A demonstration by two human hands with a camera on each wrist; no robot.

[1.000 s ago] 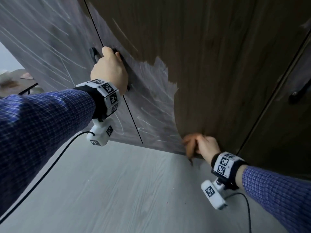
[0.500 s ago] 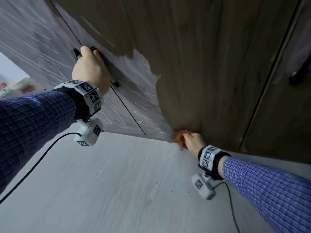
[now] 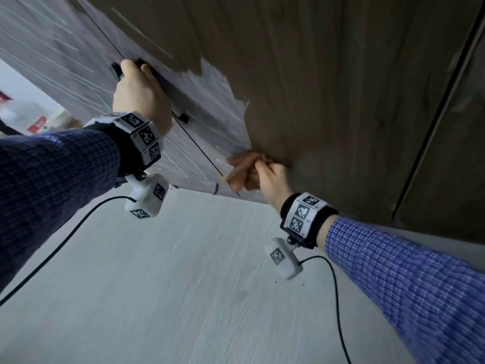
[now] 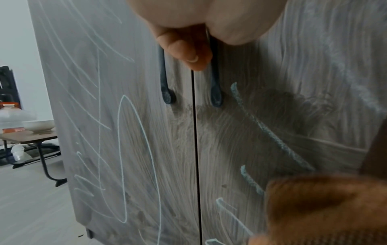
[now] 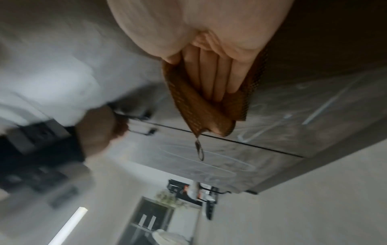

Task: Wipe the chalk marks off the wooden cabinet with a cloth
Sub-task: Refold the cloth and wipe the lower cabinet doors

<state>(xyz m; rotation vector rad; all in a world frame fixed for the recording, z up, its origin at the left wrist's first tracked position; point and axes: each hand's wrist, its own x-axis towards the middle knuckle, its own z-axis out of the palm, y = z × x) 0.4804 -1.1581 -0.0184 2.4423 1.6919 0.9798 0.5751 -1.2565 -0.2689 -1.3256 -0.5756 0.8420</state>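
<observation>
The wooden cabinet point(image 3: 328, 88) fills the upper head view; its right part is dark and wiped, its left doors carry white chalk marks point(image 3: 217, 106). My right hand point(image 3: 265, 177) presses a folded orange-brown cloth point(image 3: 240, 172) flat against the door near its bottom edge, at the border between chalk and clean wood. In the right wrist view straight fingers point(image 5: 215, 77) lie on the cloth point(image 5: 199, 107), whose loop hangs down. My left hand point(image 3: 139, 98) grips the dark door handles point(image 4: 215, 92) by the seam; the chalk marks point(image 4: 125, 157) cover both doors there.
Pale wood-grain floor point(image 3: 183, 285) lies below the cabinet. A further door with a dark seam point(image 3: 433, 114) stands to the right. A small table point(image 4: 27, 137) with a white bowl is left of the cabinet. Wrist camera cables trail from both arms.
My right hand has slid the cloth leftward along the door's lower edge, into the chalked area. The left hand stays on the handles; the head view has shifted.
</observation>
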